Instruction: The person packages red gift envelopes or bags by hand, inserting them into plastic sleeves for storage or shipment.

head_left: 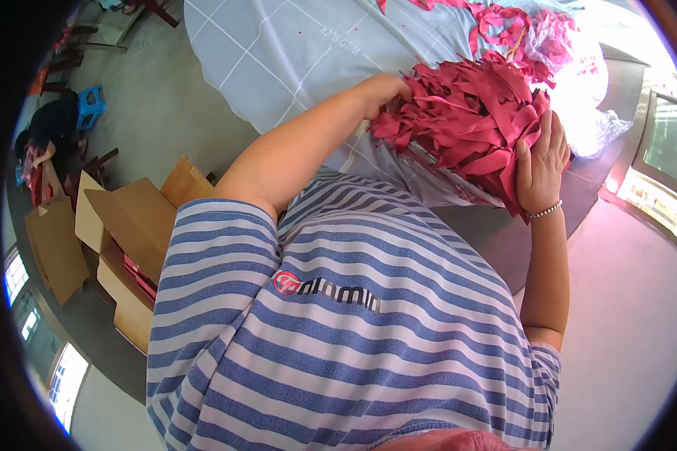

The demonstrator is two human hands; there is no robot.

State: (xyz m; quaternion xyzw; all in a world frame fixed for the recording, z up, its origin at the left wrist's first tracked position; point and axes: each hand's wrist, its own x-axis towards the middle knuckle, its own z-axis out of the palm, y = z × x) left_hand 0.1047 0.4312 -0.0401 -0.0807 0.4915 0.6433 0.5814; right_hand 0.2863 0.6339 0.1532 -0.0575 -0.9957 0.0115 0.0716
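A thick bundle of red ribbons (474, 113) lies at the table's near edge, its many loops and strips fanned out. On its left side, my left hand (387, 94) has its fingers curled into the ribbons, with the fingertips hidden. My right hand (543, 161), a beaded bracelet at its wrist, rests against the bundle's right side. Its fingers are stretched out and the thumb stands apart, touching the ribbons.
The table wears a pale checked cloth (278, 52). More red ribbon (500, 26) and clear plastic wrap (609, 131) lie at its far right. Open cardboard boxes (132, 225) stand at left. Beyond them, another person (53, 124) bends near a blue stool (91, 107).
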